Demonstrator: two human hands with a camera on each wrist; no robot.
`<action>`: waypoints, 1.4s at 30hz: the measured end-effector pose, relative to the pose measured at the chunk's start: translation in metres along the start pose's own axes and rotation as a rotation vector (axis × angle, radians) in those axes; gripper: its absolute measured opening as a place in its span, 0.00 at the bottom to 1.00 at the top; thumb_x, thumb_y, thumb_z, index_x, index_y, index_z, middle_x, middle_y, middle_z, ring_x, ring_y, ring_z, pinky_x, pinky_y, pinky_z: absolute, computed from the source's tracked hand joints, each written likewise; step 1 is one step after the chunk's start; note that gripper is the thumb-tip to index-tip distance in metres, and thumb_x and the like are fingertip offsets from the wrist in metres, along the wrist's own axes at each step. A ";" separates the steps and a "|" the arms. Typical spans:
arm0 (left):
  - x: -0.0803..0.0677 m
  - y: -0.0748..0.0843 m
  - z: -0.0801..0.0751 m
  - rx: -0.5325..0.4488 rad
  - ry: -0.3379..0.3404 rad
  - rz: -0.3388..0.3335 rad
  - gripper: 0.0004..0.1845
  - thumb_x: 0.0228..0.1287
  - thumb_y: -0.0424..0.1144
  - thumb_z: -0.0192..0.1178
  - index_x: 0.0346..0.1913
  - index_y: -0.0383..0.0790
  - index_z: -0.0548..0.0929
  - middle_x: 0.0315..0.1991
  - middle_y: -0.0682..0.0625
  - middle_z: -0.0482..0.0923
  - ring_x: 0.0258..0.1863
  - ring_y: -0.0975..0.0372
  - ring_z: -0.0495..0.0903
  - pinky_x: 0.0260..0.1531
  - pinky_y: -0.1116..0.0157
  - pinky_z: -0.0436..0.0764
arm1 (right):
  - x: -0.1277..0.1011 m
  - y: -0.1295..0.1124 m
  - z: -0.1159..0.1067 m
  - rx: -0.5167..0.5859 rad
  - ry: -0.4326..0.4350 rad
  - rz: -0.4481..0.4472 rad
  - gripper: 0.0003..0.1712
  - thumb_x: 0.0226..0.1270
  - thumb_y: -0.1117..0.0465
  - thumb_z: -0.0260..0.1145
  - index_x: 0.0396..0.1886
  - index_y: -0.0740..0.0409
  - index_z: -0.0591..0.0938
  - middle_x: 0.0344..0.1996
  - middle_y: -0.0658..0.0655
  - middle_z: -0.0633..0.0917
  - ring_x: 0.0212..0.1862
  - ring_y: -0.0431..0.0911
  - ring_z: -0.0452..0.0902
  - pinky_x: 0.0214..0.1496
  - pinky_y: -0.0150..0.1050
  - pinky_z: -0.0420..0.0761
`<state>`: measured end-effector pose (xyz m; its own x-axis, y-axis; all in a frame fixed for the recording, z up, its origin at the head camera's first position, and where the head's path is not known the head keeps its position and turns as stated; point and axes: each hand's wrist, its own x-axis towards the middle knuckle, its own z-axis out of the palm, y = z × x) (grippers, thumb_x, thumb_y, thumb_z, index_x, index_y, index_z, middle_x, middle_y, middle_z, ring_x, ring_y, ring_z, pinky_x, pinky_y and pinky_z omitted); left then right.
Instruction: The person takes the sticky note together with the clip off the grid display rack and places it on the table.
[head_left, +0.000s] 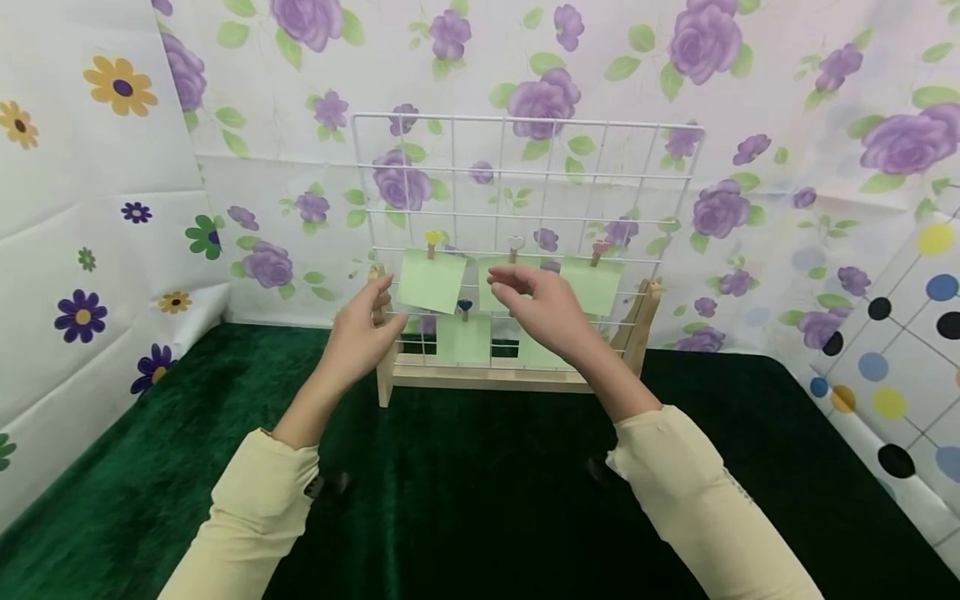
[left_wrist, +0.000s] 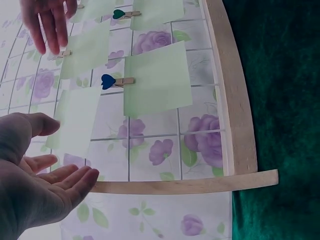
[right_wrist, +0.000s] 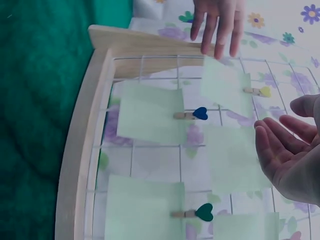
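two pale yellow sleeves come in from the bottom of the head view, nearest the camera. ahead of them, five light green notes hang on a white wire grid, three in an upper row and two below. the upper ones are held by small wooden clips with hearts: a yellow-heart clip at left, a white-heart clip in the middle, a pink-heart clip at right. a blue-heart clip holds the lower left note, a green-heart clip the lower right one.

the left hand is loosely spread beside the upper left note, thumb apart from the gently bent fingers, with hold of nothing; whether its thumb touches the paper is hard to tell. the right hand hovers before the upper middle note, relaxed and half unfolded, fingers bent, also holding nothing.

the grid stands in a wooden frame on a dark green cloth. behind it hangs a rose-patterned sheet; to the left is a daisy-patterned sheet, to the right a dotted sheet.
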<state>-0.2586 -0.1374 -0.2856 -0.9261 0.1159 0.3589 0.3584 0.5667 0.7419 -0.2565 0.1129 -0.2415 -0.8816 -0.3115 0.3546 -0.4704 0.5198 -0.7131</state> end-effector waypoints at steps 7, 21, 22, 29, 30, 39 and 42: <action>0.007 0.002 0.002 -0.005 0.020 -0.006 0.29 0.72 0.36 0.52 0.72 0.35 0.59 0.71 0.38 0.59 0.66 0.46 0.65 0.58 0.48 0.71 | 0.017 -0.008 0.006 0.125 0.015 0.018 0.21 0.75 0.57 0.57 0.63 0.61 0.76 0.57 0.56 0.80 0.54 0.46 0.78 0.50 0.43 0.80; 0.017 0.006 0.002 -0.059 0.067 -0.083 0.27 0.73 0.38 0.51 0.71 0.35 0.61 0.70 0.41 0.62 0.66 0.50 0.66 0.61 0.51 0.67 | 0.039 -0.021 0.008 0.074 0.046 -0.002 0.21 0.74 0.59 0.56 0.63 0.59 0.76 0.58 0.54 0.80 0.53 0.45 0.79 0.48 0.37 0.80; 0.018 0.006 0.003 -0.060 0.066 -0.086 0.27 0.73 0.38 0.51 0.71 0.35 0.62 0.70 0.41 0.63 0.66 0.50 0.66 0.61 0.52 0.68 | 0.040 -0.021 0.008 0.076 0.047 0.002 0.21 0.74 0.60 0.56 0.63 0.59 0.76 0.58 0.54 0.80 0.53 0.45 0.79 0.48 0.37 0.80; 0.023 0.007 0.003 -0.046 0.091 -0.106 0.24 0.73 0.38 0.50 0.68 0.33 0.67 0.66 0.40 0.68 0.62 0.49 0.70 0.57 0.51 0.72 | 0.050 -0.025 0.011 0.110 0.010 0.042 0.22 0.74 0.60 0.57 0.65 0.59 0.74 0.60 0.54 0.78 0.55 0.45 0.78 0.48 0.36 0.80; 0.024 0.007 0.004 -0.047 0.097 -0.102 0.24 0.73 0.38 0.50 0.68 0.33 0.67 0.65 0.39 0.68 0.62 0.49 0.71 0.56 0.51 0.73 | 0.052 -0.025 0.011 0.118 0.006 0.048 0.22 0.74 0.60 0.57 0.65 0.60 0.74 0.60 0.55 0.78 0.54 0.45 0.79 0.48 0.36 0.80; 0.027 0.007 0.010 -0.123 0.136 -0.108 0.21 0.72 0.36 0.51 0.64 0.33 0.71 0.60 0.38 0.73 0.56 0.49 0.75 0.50 0.55 0.78 | 0.064 -0.027 0.017 0.142 0.034 0.078 0.23 0.74 0.61 0.56 0.66 0.60 0.73 0.58 0.56 0.79 0.49 0.47 0.81 0.45 0.35 0.81; 0.030 0.008 0.012 -0.161 0.146 -0.131 0.21 0.71 0.35 0.51 0.64 0.32 0.72 0.58 0.38 0.73 0.54 0.50 0.75 0.47 0.57 0.79 | 0.068 -0.027 0.019 0.179 0.050 0.097 0.24 0.73 0.62 0.57 0.67 0.61 0.71 0.58 0.57 0.79 0.53 0.47 0.79 0.44 0.35 0.81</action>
<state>-0.2851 -0.1201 -0.2756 -0.9433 -0.0755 0.3232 0.2616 0.4303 0.8639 -0.3031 0.0624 -0.2092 -0.9254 -0.2242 0.3056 -0.3730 0.3947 -0.8397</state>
